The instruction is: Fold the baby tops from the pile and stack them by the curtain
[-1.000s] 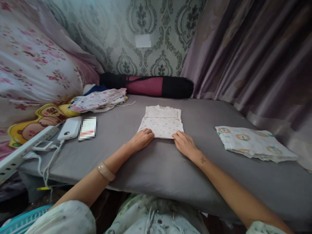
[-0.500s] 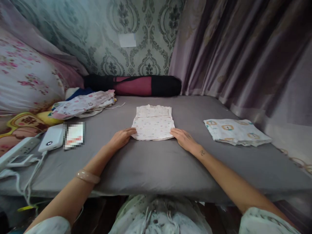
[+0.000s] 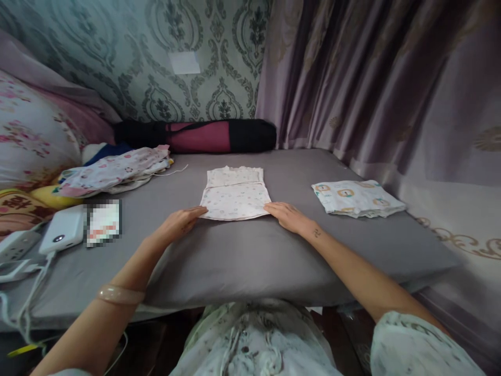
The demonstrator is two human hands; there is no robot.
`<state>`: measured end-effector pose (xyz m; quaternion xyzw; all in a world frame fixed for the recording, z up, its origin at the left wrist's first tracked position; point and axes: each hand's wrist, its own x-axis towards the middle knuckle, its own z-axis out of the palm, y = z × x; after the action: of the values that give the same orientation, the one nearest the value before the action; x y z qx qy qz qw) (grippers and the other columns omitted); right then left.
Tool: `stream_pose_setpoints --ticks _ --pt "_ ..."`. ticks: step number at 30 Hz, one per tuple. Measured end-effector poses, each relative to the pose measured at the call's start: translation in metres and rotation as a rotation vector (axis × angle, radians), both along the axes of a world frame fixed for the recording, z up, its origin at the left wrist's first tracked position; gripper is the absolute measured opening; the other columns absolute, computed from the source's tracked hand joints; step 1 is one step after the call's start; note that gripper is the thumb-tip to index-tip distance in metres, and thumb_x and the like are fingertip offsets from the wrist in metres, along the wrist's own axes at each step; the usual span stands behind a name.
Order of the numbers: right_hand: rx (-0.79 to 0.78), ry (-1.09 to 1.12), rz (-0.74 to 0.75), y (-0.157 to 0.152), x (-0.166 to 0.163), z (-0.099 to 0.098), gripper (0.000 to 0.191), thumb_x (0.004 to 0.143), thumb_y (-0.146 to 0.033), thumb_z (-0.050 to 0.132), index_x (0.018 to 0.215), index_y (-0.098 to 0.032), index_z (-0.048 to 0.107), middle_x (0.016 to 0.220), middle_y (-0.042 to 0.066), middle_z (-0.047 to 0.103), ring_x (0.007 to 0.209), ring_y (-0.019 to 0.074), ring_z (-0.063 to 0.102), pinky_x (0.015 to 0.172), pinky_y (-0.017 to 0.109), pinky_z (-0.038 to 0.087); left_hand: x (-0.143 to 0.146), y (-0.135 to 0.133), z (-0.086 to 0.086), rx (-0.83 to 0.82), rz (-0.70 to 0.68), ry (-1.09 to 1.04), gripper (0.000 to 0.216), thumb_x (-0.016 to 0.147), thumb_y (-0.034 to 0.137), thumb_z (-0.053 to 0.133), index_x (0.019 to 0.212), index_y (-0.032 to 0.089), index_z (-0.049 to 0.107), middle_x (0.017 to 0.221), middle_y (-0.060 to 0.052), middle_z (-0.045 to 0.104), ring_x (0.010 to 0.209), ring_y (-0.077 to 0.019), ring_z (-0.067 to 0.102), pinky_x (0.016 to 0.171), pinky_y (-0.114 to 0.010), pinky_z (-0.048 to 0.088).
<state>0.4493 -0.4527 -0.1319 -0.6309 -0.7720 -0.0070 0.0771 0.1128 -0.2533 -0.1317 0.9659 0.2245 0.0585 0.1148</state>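
A small folded baby garment (image 3: pixel 235 192), cream with tiny coloured dots, lies flat in the middle of the grey mattress (image 3: pixel 242 261). My left hand (image 3: pixel 178 223) rests palm down with fingers stretched out, fingertips at the garment's near left corner. My right hand (image 3: pixel 287 215) lies flat the same way, fingertips at the near right corner. Neither hand grips the cloth.
A folded printed cloth (image 3: pixel 356 197) lies to the right near the purple curtain (image 3: pixel 383 89). A heap of patterned clothes (image 3: pixel 113 169) sits at the back left, with a rolled dark and maroon mat (image 3: pixel 199 136) against the wall. A white power bank (image 3: pixel 62 236), a phone (image 3: pixel 102 223) and cables lie at left.
Both hands slid outward from the garment's near edge to its near corners. The head camera turned right, so everything shifted left in view.
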Motion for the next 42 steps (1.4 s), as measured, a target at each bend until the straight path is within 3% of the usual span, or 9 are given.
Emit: stream_pose_setpoints --ticks 6,12,18,22,27,30,34,42 --pt "-0.027 -0.008 0.01 -0.019 -0.005 0.006 0.058 0.08 0.004 0.041 0.131 -0.018 0.057 0.135 0.009 0.058 0.126 0.0182 0.052 0.109 0.038 0.038 -0.011 -0.014 0.004 0.008 -0.031 -0.014 0.045 0.092 0.027 0.034 0.13 0.023 0.057 0.134 -0.006 0.059 0.121 -0.0222 0.057 0.101 -0.036 0.046" --pt "-0.078 0.018 0.019 -0.043 -0.016 0.016 0.058 0.081 0.004 0.042 0.133 -0.02 0.056 0.135 0.01 0.057 0.125 0.0187 0.053 0.106 0.039 0.041 -0.027 -0.028 0.002 -0.044 -0.094 -0.023 0.047 0.089 0.021 0.036 0.131 0.025 0.057 0.134 -0.004 0.059 0.121 -0.0196 0.057 0.102 -0.033 0.045" --pt "-0.122 0.103 -0.005 -0.042 -0.013 0.019 0.053 0.084 0.0 0.038 0.128 -0.021 0.06 0.132 0.007 0.06 0.118 0.0181 0.058 0.102 0.035 0.044 -0.02 -0.034 0.012 -0.09 -0.05 0.01 0.045 0.089 0.019 0.035 0.128 0.021 0.058 0.129 -0.008 0.063 0.115 -0.0219 0.061 0.096 -0.034 0.047" --pt "-0.102 0.249 -0.054 -0.025 -0.004 0.024 0.046 0.084 -0.005 0.04 0.118 -0.023 0.067 0.121 0.004 0.067 0.111 0.0177 0.062 0.095 0.029 0.046 -0.005 -0.028 0.019 -0.106 0.068 -0.063 0.038 0.09 0.025 0.037 0.12 0.021 0.06 0.102 -0.007 0.072 0.087 -0.02 0.068 0.078 -0.028 0.049" --pt "-0.037 0.384 -0.264 0.005 0.008 0.026 0.034 0.087 -0.018 0.043 0.107 -0.022 0.071 0.093 0.003 0.074 0.083 0.0182 0.067 0.074 0.026 0.047 0.023 -0.011 0.018 -0.122 0.307 -0.194 0.033 0.088 0.033 0.04 0.102 0.018 0.065 0.072 -0.004 0.066 0.067 -0.0175 0.06 0.064 -0.025 0.043" --pt "0.022 0.422 -0.372 0.027 0.016 0.022 0.029 0.087 -0.025 0.046 0.101 -0.019 0.071 0.081 0.002 0.072 0.072 0.0167 0.063 0.067 0.024 0.044 0.042 0.003 0.015 -0.129 0.425 -0.253 0.028 0.084 0.033 0.044 0.092 0.018 0.066 0.07 -0.003 0.064 0.067 -0.0164 0.057 0.063 -0.025 0.041" --pt "0.074 0.414 -0.531 0.056 0.026 0.013 0.025 0.085 -0.028 0.05 0.095 -0.018 0.071 0.081 0.004 0.072 0.072 0.016 0.062 0.063 0.023 0.042 0.065 0.023 0.009 -0.138 0.596 -0.291 0.022 0.082 0.034 0.049 0.083 0.018 0.064 0.072 -0.002 0.063 0.068 -0.0158 0.055 0.063 -0.025 0.04" --pt "0.128 0.366 -0.719 0.102 0.035 0.009 0.027 0.089 -0.029 0.048 0.099 -0.015 0.07 0.093 0.012 0.072 0.085 0.0205 0.065 0.07 0.025 0.045 0.099 0.048 0.001 -0.113 0.781 -0.359 0.022 0.092 0.029 0.039 0.091 0.019 0.059 0.091 -0.01 0.067 0.085 -0.0214 0.061 0.069 -0.029 0.043"
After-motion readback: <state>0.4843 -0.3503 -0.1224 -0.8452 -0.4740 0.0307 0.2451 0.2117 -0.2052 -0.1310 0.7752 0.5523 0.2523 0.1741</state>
